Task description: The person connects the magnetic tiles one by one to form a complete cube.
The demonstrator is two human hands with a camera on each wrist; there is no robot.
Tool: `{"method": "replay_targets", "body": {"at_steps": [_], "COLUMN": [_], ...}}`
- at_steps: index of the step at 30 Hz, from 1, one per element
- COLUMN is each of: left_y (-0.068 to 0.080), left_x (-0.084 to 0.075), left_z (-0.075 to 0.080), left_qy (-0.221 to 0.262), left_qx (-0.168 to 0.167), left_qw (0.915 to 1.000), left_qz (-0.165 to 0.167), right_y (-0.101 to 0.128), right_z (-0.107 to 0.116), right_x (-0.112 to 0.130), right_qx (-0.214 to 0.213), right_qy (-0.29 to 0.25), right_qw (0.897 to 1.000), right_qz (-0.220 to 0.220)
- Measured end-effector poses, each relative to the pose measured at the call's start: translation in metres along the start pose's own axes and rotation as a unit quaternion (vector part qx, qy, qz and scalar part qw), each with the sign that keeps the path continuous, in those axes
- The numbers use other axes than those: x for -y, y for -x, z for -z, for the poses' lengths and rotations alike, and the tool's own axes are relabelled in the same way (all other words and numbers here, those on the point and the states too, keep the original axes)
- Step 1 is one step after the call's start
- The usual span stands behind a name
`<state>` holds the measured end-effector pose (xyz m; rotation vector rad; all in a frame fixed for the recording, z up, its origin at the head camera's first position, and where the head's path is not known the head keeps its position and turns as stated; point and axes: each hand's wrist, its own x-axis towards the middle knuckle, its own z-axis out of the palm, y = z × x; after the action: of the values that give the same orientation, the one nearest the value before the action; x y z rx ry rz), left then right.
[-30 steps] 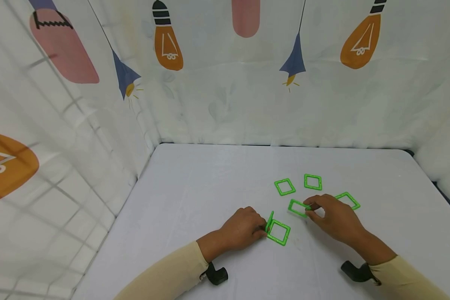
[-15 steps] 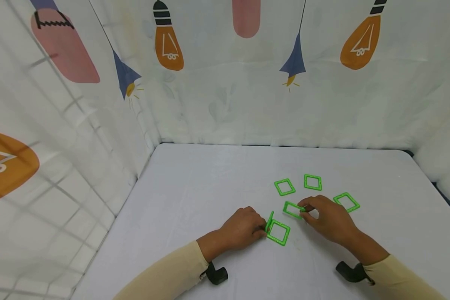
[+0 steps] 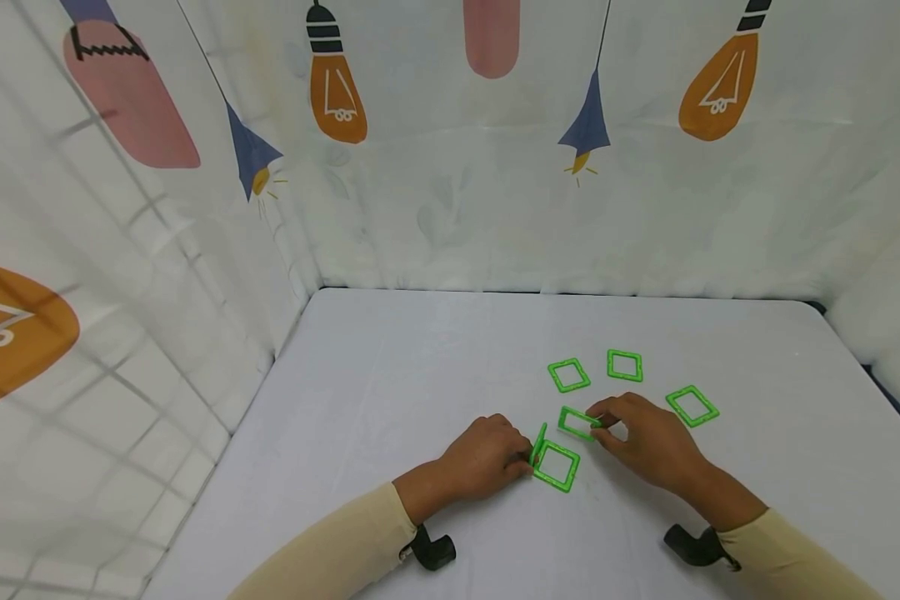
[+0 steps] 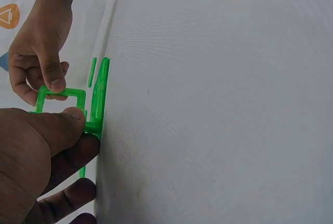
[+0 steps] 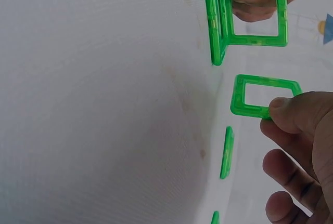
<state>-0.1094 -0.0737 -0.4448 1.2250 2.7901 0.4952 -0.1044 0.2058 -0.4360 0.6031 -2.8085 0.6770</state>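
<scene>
My left hand (image 3: 487, 457) pinches an upright green square magnetic tile (image 5: 282, 18) at its outer edge, thumb on the near side in the left wrist view. The upright tile's lower edge meets one side of a flat green square tile (image 3: 552, 481) lying on the table, forming an L. Over the table, my right hand (image 3: 648, 437) pinches another green square tile (image 5: 238, 95) by one edge between thumb and index finger. This tile is tilted, a short gap away from the joined pair. The fingertips behind the upright tile are partly hidden in the head view.
Three loose green square tiles lie farther back on the white table (image 3: 390, 358): one at the left (image 3: 576, 387), a middle tile (image 3: 625, 378) and one at the right (image 3: 705, 419). Printed cloth walls (image 3: 450, 208) enclose the table's back and sides.
My right hand has moved left and slightly nearer with its tile, closing the distance to the joined pair and uncovering the rightmost loose tile. The left hand stays in place.
</scene>
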Motion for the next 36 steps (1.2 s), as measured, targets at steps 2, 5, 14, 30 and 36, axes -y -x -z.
{"method": "replay_targets", "body": {"at_steps": [2, 5, 14, 30, 36], "left_y": [0.0, 0.0, 0.0, -0.001, -0.001], "left_x": [0.0, 0.0, -0.001, 0.0, 0.0], "left_z": [0.0, 0.0, 0.001, 0.0, -0.001], "left_qy": [0.0, 0.0, 0.002, 0.0, 0.002], "left_qx": [0.0, 0.001, 0.002, 0.005, 0.005], "left_qw": [1.0, 1.0, 1.0, 1.0, 0.9999], "left_qz": [0.0, 0.001, 0.002, 0.006, 0.008], "right_y": [0.0, 0.0, -0.001, 0.0, 0.0], "right_z": [-0.001, -0.002, -0.008, -0.012, -0.014], "right_x": [0.001, 0.002, 0.005, 0.011, 0.011], "right_qx": [0.003, 0.006, 0.009, 0.027, 0.035], "right_qy": [-0.003, -0.005, 0.001, -0.008, -0.011], "right_qw": [1.0, 1.0, 1.0, 1.0, 0.999], "right_qz": [-0.003, -0.004, 0.01, 0.006, 0.004]}}
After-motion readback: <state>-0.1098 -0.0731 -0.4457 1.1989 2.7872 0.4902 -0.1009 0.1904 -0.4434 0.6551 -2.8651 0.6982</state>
